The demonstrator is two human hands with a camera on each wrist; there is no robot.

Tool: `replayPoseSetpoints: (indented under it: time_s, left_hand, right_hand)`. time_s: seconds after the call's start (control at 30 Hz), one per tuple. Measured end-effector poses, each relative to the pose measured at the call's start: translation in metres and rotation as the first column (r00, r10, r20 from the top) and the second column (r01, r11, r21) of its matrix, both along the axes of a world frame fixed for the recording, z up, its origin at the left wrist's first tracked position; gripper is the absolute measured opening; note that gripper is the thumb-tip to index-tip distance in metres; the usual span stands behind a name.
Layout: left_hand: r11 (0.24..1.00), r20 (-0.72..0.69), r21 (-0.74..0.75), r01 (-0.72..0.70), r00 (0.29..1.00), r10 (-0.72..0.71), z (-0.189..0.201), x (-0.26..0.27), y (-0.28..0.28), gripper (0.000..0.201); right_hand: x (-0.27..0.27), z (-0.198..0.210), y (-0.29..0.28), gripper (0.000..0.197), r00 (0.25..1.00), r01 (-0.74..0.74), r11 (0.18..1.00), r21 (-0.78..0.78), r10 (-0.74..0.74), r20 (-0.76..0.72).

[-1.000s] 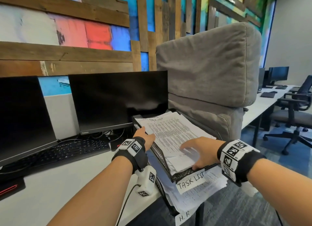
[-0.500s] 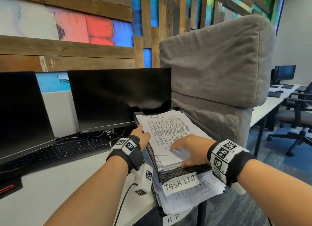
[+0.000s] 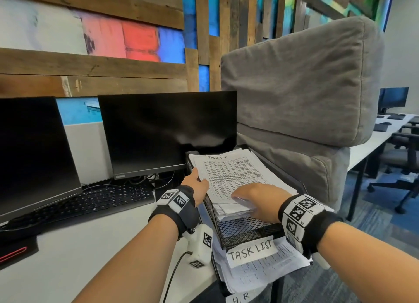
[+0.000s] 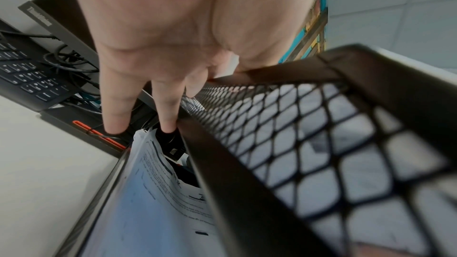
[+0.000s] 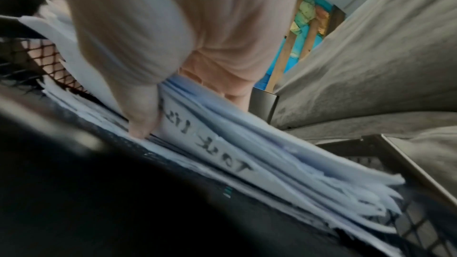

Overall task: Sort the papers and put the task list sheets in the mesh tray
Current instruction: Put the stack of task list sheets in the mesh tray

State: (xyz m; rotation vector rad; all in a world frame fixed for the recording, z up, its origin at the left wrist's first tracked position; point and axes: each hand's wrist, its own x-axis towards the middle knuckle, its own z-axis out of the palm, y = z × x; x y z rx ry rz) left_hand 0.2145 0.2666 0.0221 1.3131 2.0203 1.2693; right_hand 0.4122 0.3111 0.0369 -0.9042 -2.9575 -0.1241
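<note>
A black mesh tray with a "TASK LIST" label stands at the desk's right end. A stack of printed task list sheets lies in it. My left hand grips the tray's left wall: the thumb is over the rim and the fingers run down outside the mesh tray. My right hand holds the near end of the stack. In the right wrist view my right hand pinches the task list sheets, with the thumb at their edge.
More printed papers fill a lower tray labelled "H.R". Two dark monitors and a keyboard stand on the white desk to the left. Grey cushions are close behind the tray, and office chairs stand far right.
My right hand has moved the near end of the stack a little back from the tray's front wall. My left hand stays on the left rim. The head view has shifted slightly.
</note>
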Motion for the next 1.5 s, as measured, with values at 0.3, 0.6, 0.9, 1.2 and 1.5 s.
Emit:
replayPoseSetpoints:
  time_s: [0.3, 0.6, 0.9, 1.2, 1.5]
  left_hand:
    - [1.000, 0.021, 0.008, 0.025, 0.999, -0.025, 0.001, 0.000, -0.002, 0.053]
    - [1.000, 0.027, -0.022, 0.012, 1.000, -0.012, 0.008, 0.006, -0.009, 0.057]
    - [1.000, 0.046, -0.023, 0.019, 0.999, -0.017, 0.008, 0.005, -0.010, 0.056]
    - [0.998, 0.051, -0.058, 0.034, 0.998, -0.031, 0.011, 0.002, -0.011, 0.057]
    - [0.996, 0.092, -0.037, 0.085, 0.992, -0.082, 0.011, 0.001, -0.015, 0.052]
  right_hand:
    - [0.000, 0.015, 0.014, 0.025, 0.995, 0.064, 0.998, 0.009, -0.063, -0.084]
    - [-0.005, 0.014, 0.013, 0.054, 0.995, 0.021, 1.000, 0.020, -0.022, 0.095]
    - [-0.012, 0.018, 0.016, 0.055, 0.982, -0.022, 0.999, 0.040, 0.014, 0.187]
    - [-0.008, 0.016, 0.013, 0.044, 0.987, -0.039, 0.998, 0.049, 0.031, 0.160]
    - [-0.008, 0.022, 0.015, 0.051, 0.981, -0.033, 0.997, 0.063, 0.021, 0.192]
